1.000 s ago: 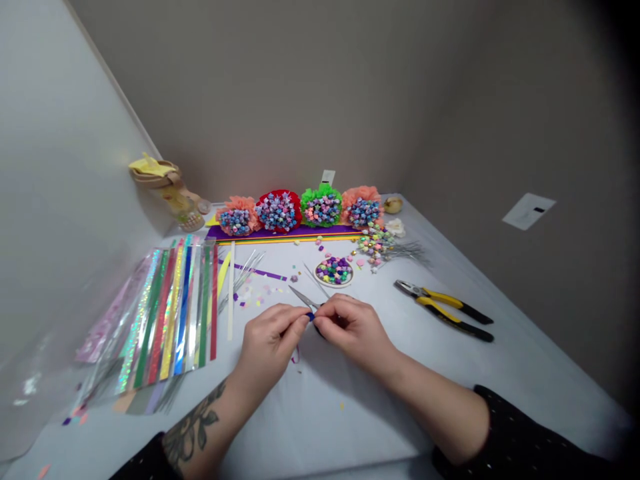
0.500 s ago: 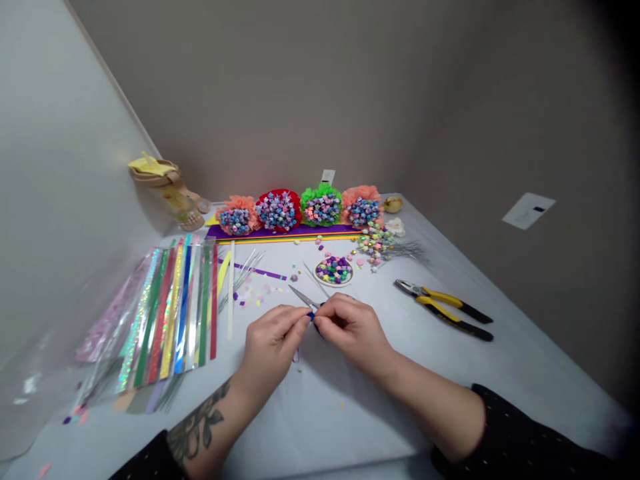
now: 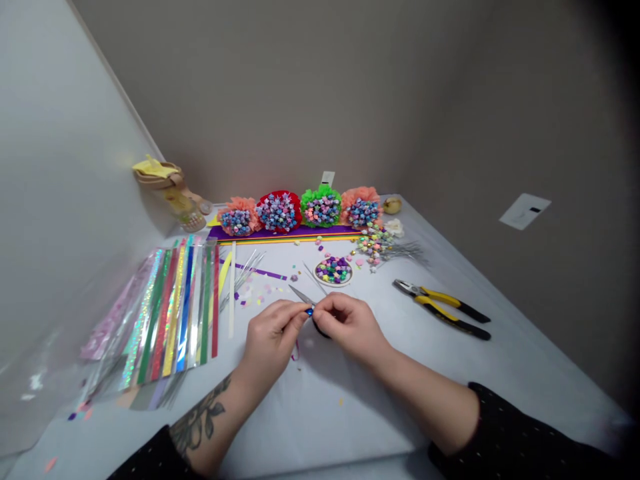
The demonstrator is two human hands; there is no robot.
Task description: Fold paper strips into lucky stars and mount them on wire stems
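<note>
My left hand (image 3: 273,337) and my right hand (image 3: 350,323) meet over the middle of the grey table (image 3: 350,407), fingertips pinched together on a tiny blue paper piece (image 3: 310,311). Small scissors (image 3: 303,295) lie just beyond the fingertips, blades pointing up-left; their handles are hidden behind my right hand. A short pink strip (image 3: 296,350) shows under my left hand.
Shiny coloured paper strips (image 3: 173,313) in clear sleeves lie at the left. A small dish of paper stars (image 3: 333,271) sits ahead, four star-filled paper flowers (image 3: 300,210) along the back. Yellow-handled pliers (image 3: 440,308) lie to the right. Wire stems (image 3: 405,252) and loose stars sit behind them.
Both hands have shifted very slightly away from me and keep working the blue piece between the fingertips. Nothing else on the table has moved.
</note>
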